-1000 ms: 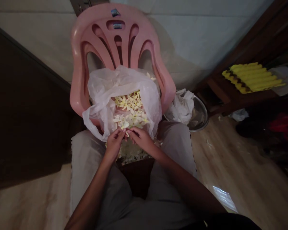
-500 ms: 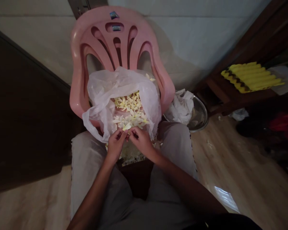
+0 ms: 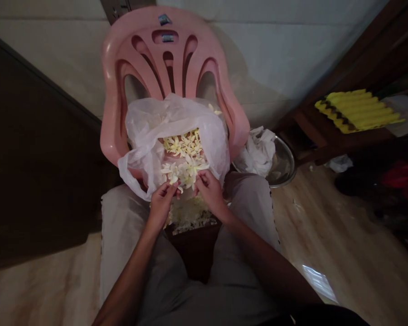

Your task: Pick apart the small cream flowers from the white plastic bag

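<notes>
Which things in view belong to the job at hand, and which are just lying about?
Part of the job:
left hand
right hand
cream-white flowers
translucent plastic bag
pale heap on the lap

Just lying about:
steel bowl
crumpled white plastic
yellow ridged foam pad

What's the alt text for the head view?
The left hand and right hand are at a heap of small pale yellow flowers inside a white plastic bag on a pink plastic chair. More flowers lie between the person's knees, and a metal bowl sits beside the chair.
</notes>
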`<state>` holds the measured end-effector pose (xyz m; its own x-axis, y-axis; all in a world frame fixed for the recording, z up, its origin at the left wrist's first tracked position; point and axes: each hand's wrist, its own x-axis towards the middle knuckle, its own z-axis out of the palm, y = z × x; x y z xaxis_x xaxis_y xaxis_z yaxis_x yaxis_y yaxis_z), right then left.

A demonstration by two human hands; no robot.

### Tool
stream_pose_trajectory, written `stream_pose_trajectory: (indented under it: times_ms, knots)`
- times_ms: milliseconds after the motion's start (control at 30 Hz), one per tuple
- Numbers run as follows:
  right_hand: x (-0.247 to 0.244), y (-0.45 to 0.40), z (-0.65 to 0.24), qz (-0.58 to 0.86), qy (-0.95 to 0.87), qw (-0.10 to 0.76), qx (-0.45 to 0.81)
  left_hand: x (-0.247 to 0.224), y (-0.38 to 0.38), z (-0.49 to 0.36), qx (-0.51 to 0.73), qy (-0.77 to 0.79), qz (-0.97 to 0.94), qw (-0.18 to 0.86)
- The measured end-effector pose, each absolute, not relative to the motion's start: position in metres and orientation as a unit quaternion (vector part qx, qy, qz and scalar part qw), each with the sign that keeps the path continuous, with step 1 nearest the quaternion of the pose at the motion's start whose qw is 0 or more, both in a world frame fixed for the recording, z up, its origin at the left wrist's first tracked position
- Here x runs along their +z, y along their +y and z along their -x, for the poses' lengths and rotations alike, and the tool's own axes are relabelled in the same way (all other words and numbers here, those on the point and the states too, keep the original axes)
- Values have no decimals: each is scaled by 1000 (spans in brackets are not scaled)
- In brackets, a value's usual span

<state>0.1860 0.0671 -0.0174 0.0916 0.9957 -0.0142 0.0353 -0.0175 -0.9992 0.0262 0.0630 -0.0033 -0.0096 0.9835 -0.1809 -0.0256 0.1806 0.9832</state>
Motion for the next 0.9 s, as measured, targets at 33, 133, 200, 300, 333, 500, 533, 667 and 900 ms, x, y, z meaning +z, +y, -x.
stream_pose_trajectory:
  times_ms: [33,133,200,300,333,500,533,667,900]
  knots:
    - [-17,66,-185,525,-504,491,479,-3,62,-28,451,536,-457,548]
    - [-16,60,-182,500,-569,435,487,-3,60,-31,424,517,-504,547]
    - [-18,58,-180,500,-594,416,474,-4,58,-31,412,516,-526,536]
    - [-20,59,-180,511,-607,408,452,-8,58,-29,401,535,-538,513]
    - [-21,59,-180,513,-609,407,448,-9,58,-28,399,541,-541,505]
    - [-21,59,-178,519,-602,413,444,-10,58,-30,401,576,-541,464]
    - [-21,59,-178,527,-593,420,442,-10,58,-30,404,583,-535,459]
    - [-16,67,-190,572,-481,515,420,-8,60,-29,427,605,-488,462]
    - [-11,82,-217,579,-342,639,374,-8,64,-26,439,614,-430,496]
